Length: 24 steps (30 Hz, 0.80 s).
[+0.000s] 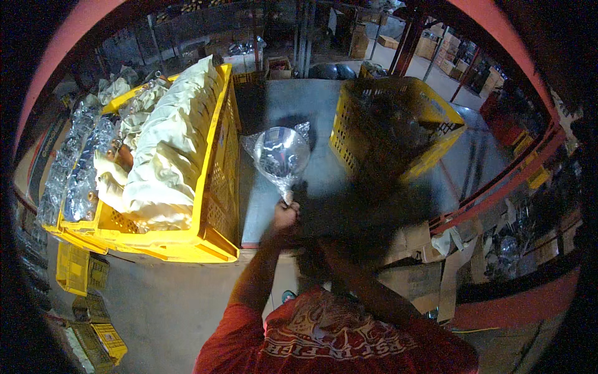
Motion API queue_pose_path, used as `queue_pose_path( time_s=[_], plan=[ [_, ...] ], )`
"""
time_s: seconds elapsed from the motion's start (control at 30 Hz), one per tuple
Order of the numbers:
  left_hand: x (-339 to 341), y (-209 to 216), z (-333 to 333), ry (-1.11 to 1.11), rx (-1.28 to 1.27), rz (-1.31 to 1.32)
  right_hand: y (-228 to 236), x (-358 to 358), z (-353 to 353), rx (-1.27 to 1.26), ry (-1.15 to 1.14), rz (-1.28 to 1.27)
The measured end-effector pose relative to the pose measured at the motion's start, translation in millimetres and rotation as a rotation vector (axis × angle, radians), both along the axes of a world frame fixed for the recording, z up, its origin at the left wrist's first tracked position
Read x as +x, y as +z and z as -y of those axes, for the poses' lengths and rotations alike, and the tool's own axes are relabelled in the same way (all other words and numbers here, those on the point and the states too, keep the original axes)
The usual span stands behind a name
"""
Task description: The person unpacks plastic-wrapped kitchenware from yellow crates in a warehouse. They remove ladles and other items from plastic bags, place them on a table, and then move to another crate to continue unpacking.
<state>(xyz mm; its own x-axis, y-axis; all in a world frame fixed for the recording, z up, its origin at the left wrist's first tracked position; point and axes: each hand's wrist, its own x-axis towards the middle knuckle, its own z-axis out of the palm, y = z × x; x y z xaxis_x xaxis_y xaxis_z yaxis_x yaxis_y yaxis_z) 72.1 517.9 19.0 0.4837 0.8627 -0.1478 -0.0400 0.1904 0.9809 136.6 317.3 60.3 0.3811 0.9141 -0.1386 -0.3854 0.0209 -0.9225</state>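
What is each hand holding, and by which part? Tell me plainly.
The left hand grips a clear plastic bag of shiny parts by its gathered neck at the bottom. The right hand is hidden in a dark blur; cannot tell.

My left arm reached up from my red sleeve, bare forearm nearly straight, and my left hand (286,215) was closed in a fist with the knuckles turned up. My right forearm angled up beside it, but dark blur hid my right hand, so I could not tell its grip.
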Motion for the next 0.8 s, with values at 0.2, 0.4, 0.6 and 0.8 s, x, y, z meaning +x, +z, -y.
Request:
queue_pose_path(
  time_s=[0.2,0.4,0.6,0.8],
  plan=[
    [-25,-25,-80,-0.038,-0.360,-0.071,-4,33,42,-0.065,0.117,-0.068],
    [-54,-13,-104,-0.146,-0.349,-0.121,-3,86,66,-0.116,0.210,-0.091],
    [-52,-11,-126,-0.196,-0.367,-0.361,6,137,85,-0.161,0.246,-0.092],
    [-67,4,-111,-0.163,-0.302,-0.315,24,189,96,-0.182,0.366,0.015]
  ],
)
